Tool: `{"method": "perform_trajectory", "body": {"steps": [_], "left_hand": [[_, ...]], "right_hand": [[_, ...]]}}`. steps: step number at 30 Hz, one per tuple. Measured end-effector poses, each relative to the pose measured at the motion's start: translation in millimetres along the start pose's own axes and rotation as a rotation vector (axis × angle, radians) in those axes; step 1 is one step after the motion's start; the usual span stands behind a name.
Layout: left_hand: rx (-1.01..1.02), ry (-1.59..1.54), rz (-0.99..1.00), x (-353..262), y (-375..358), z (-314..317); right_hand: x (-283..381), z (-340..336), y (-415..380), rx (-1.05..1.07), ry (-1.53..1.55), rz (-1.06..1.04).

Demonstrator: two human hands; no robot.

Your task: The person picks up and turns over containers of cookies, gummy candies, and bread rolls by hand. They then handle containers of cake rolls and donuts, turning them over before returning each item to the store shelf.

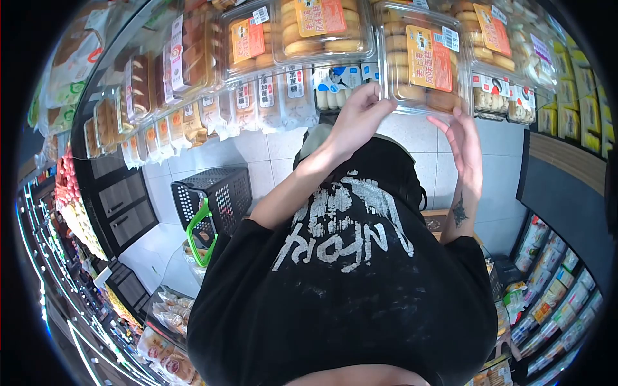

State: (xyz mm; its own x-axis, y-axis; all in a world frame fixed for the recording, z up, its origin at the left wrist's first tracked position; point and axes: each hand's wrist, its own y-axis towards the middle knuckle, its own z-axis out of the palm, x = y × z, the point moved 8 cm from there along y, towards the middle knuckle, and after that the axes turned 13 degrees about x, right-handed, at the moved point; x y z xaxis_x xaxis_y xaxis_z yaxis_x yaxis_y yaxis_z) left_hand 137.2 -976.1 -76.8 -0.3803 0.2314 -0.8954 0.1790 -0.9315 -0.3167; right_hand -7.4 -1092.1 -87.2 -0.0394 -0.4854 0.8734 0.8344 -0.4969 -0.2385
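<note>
A clear plastic box of round cakes (426, 58), with an orange label and a white barcode sticker, sits at the front of the upper shelf, its near end over the edge. My left hand (360, 114) has its fingers curled at the box's near left corner, the thumb against its side. At the near right corner is my right hand (462, 138), fingertips on the box's edge and the other fingers stretched below it. Whether the box rests partly on the shelf cannot be made out. Similar cake boxes (325, 29) stand close on the left and right.
Below the upper shelf, bagged bread packs (270, 96) line a lower tier. A dark shopping basket (215, 196) with a green handle stands on the tiled floor to the left. Yellow packets (566, 90) fill a rack at the right. More packaged goods (547, 299) are at lower right.
</note>
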Motion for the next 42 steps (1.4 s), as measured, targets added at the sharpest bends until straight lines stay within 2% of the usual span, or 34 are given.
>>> {"method": "perform_trajectory", "body": {"steps": [2, 5, 8, 9, 12, 14, 16, 21, 27, 32, 35, 39, 42], "left_hand": [[-0.007, 0.058, 0.035, 3.3, -1.6, -4.4], [-0.033, 0.073, 0.185, -9.5, -20.0, -9.7], [0.005, 0.223, 0.258, -24.6, -43.2, -15.5], [0.033, 0.276, 0.293, -32.7, -51.2, -19.5], [0.064, 0.305, 0.414, -59.6, -70.0, -31.9], [0.048, 0.279, 0.444, -71.8, -81.3, -38.2], [0.050, 0.252, 0.460, -77.7, -90.6, -47.3], [0.065, 0.228, 0.521, -78.8, -103.0, -58.8], [-0.071, 0.281, 0.500, -68.9, -106.5, -65.6], [-0.097, 0.358, 0.431, -67.3, -110.4, -68.0], [-0.101, 0.374, 0.392, -64.3, -109.8, -71.0], [-0.099, 0.431, 0.335, -60.6, -108.7, -73.7], [-0.067, 0.395, 0.221, -52.4, -106.0, -74.5]], "right_hand": [[-12.4, -3.9, -3.0, 0.034, -0.004, 0.026], [-21.7, -12.2, -16.5, -0.046, 0.010, 0.053], [-8.3, 23.5, -16.3, 0.175, 0.050, -0.028], [-4.7, 34.7, -17.5, 0.188, 0.128, -0.038], [-12.6, 50.6, -17.4, 0.358, -0.110, 0.012], [-17.2, 69.5, -14.8, 0.412, -0.100, 0.069], [-9.7, 97.2, -9.9, 0.410, -0.026, 0.029], [-15.6, 108.9, -1.6, 0.424, 0.014, 0.066], [-15.5, 109.1, 1.1, 0.435, -0.054, 0.070], [-11.9, 110.4, 2.0, 0.401, 0.002, 0.108], [-7.5, 108.8, 5.3, 0.425, -0.062, 0.087], [-1.9, 100.7, 7.5, 0.348, -0.149, 0.018], [1.0, 97.6, 9.7, 0.346, -0.144, -0.030]]}}
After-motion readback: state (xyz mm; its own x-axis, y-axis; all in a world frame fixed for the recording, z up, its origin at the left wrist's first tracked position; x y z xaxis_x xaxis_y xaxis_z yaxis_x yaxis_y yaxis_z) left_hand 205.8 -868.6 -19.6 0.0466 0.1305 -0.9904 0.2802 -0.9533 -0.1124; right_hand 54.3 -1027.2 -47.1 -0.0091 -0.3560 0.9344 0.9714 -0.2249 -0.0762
